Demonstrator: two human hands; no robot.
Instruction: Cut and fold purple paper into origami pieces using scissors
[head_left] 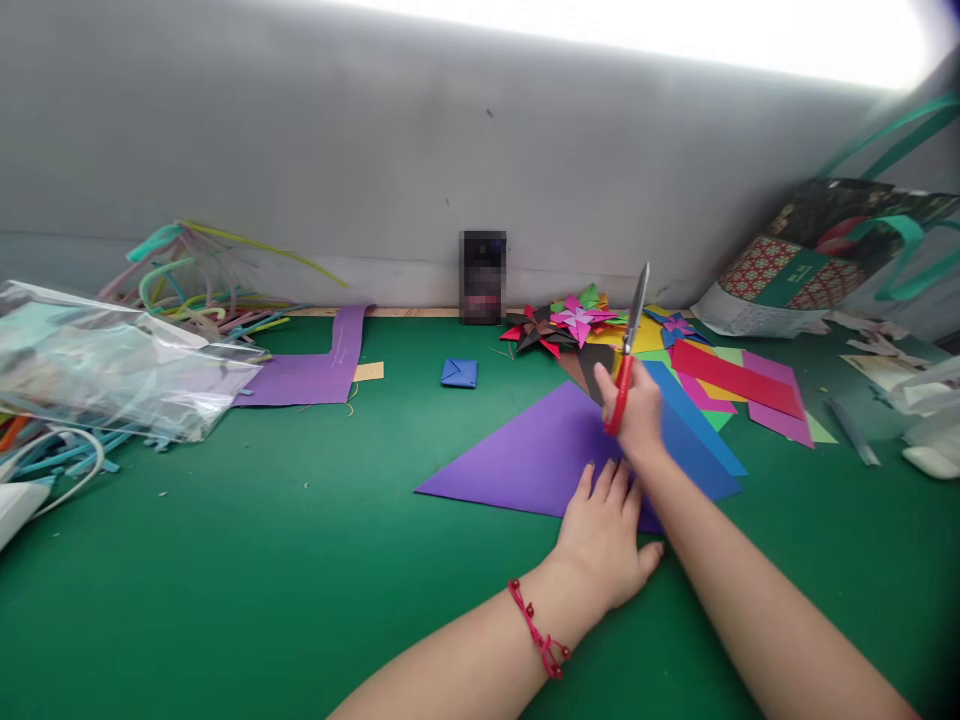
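Purple paper triangle (517, 455) lies partly under L hand (604, 545), open, palm down, fingers spread; R hand (639, 405) grips red-handled scissors (624, 372), blades up. For a steady sheet, press evenly w/ L palm & point tips away from wrist. Blue sheet (690, 418) R of R hand, paper stars (577, 322) beyond, all on green table (300, 570); don't nudge 'em.

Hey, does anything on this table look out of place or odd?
Mildly: left of the blue folded square, the L-shaped purple offcut looks curled at its far end by the wall, unlike the purple sheet under the left hand. Loose specks also dot the green tabletop.
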